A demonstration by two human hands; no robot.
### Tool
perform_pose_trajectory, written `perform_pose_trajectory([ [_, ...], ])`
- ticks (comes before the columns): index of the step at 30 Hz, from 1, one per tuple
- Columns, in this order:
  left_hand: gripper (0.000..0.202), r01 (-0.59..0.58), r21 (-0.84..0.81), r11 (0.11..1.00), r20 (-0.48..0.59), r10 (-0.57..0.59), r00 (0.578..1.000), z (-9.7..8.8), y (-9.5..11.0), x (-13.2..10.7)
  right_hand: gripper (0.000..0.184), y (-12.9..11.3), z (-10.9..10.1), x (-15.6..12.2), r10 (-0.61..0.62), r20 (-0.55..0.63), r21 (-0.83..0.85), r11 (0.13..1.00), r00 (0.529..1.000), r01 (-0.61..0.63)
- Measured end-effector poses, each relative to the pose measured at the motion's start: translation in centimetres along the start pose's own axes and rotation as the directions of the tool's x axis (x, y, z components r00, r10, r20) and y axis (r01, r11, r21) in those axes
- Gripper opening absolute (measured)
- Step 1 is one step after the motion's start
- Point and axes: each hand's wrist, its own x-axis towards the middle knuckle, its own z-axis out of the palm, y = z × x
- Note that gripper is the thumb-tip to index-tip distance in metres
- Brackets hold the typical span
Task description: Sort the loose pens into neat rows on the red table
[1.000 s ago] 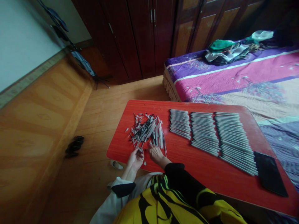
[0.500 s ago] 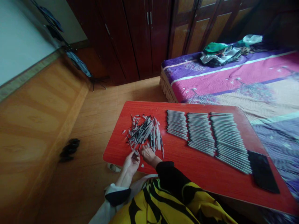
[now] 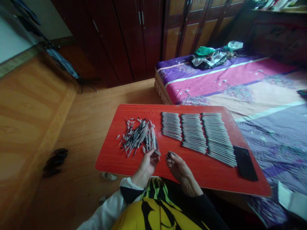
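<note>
My left hand [image 3: 147, 166] is at the near edge of a loose heap of white and black pens and pen parts [image 3: 138, 138], gripping a short white pen barrel [image 3: 157, 153] between its fingers. My right hand [image 3: 177, 166] is a little to the right, pinching a small dark pen part [image 3: 169, 155] in its fingertips. The heap lies on a red tabletop [image 3: 203, 174]. Three neat rows of side-by-side pens [image 3: 171, 126] [image 3: 193, 134] [image 3: 217, 139] lie to the heap's right, beyond my right hand.
A black phone [image 3: 244, 163] lies near the table's right edge. A bed with a purple and pink quilt [image 3: 227, 86] runs along the right, with a clothes pile [image 3: 208, 57] on it. Dark wardrobes [image 3: 120, 41] stand behind; shoes [image 3: 55, 163] lie on the wooden floor.
My hands have moved apart, the right one shifting right and away from the heap. The left hand has lifted a pen barrel. The view has turned, moving the table left in the picture.
</note>
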Motion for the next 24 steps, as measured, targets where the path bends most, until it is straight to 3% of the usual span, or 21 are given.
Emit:
perform_pose_trajectory([
  [4,0.005,0.054,0.018,0.998,0.063,-0.055,0.996,0.0,-1.3,0.4,0.023,-0.2,-0.9,-1.6,0.022,-0.045,0.086,0.996,0.999,-0.018],
  [8,0.004,0.021,0.04,0.999,0.063,-0.024,0.998,0.3,-1.7,0.7,0.022,-0.1,-1.9,-1.6,0.008,-0.087,0.057,0.998,0.996,-0.003],
  [13,0.005,0.005,0.046,0.999,0.058,-0.008,0.998,0.8,-1.7,1.0,0.023,0.1,-1.7,-0.9,-0.171,-0.168,-0.115,0.982,0.971,0.153],
  [18,0.006,0.007,0.032,0.999,0.059,-0.009,0.998,0.4,-1.8,1.0,0.02,0.3,-0.8,-0.9,-0.471,-0.143,-0.449,0.815,0.87,0.368],
  [24,0.009,0.001,0.016,1.0,0.066,-0.002,0.998,0.4,-1.8,0.8,0.018,0.6,-0.7,-0.7,-0.526,-0.041,-0.605,0.69,0.85,0.398],
])
